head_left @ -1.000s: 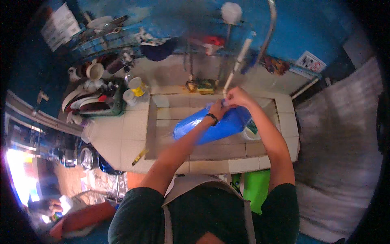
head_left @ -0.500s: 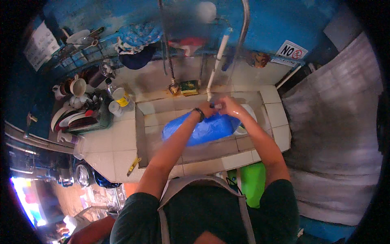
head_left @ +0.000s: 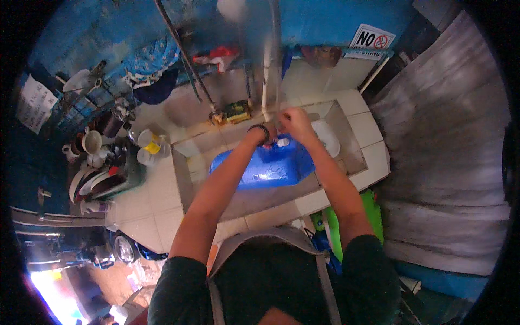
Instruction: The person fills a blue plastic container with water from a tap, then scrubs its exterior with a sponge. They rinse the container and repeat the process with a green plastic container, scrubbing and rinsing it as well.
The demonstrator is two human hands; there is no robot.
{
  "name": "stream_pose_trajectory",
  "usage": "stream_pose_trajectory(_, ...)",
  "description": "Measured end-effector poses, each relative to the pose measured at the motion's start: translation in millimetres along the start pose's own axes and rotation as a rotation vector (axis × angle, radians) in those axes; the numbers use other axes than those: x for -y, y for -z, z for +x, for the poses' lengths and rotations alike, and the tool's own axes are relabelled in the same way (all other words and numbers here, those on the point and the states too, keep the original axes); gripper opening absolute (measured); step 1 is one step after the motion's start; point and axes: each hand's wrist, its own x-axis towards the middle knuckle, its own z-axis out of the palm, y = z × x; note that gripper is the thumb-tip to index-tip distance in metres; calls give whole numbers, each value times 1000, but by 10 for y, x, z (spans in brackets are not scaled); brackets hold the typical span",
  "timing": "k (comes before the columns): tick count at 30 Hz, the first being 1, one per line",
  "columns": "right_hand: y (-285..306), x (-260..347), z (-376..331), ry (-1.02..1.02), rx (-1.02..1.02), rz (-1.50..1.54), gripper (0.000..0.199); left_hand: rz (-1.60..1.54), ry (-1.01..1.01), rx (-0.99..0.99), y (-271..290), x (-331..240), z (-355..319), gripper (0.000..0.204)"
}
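Two bare hands meet over the tiled sink, both at the neck of a big blue plastic water jug that lies on its side in the basin. The left hand, with a dark band round its wrist, is curled close by the small white cap at the jug's mouth; its fingers look closed, but from above I cannot tell just what they have hold of. The right hand sits just beside it, fingers bent inward over the same spot, touching or nearly touching the left; whether its grip is on the cap or on the thin white pipe that comes down to that point I cannot tell. The jug fills most of the basin's left half, its body stretching toward the person's left. A white round bowl lies in the basin just right of the jug's neck.

On the pale tiled worktop to the left stands a green dish rack with plates and cups, and near it a yellow-and-white container. A small green-and-yellow sponge rests on the ledge behind the sink. Bright green plastic shows below the worktop's front edge, by the person's right arm.
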Motion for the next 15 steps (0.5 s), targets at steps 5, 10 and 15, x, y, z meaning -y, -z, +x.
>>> stream_pose_trajectory(5, -543, -27, -123, 26, -141, -248, 20, 10, -109, -325, -154, 52, -206, 23)
stream_pose_trajectory(10, -573, -25, -351, 189, -411, -343, 19, -202, -61, -590, -231, 271, -161, 18)
stream_pose_trajectory(15, -361, 108, -218, 174, -76, -105, 26, -295, -47, -804, -112, 394, -371, 14)
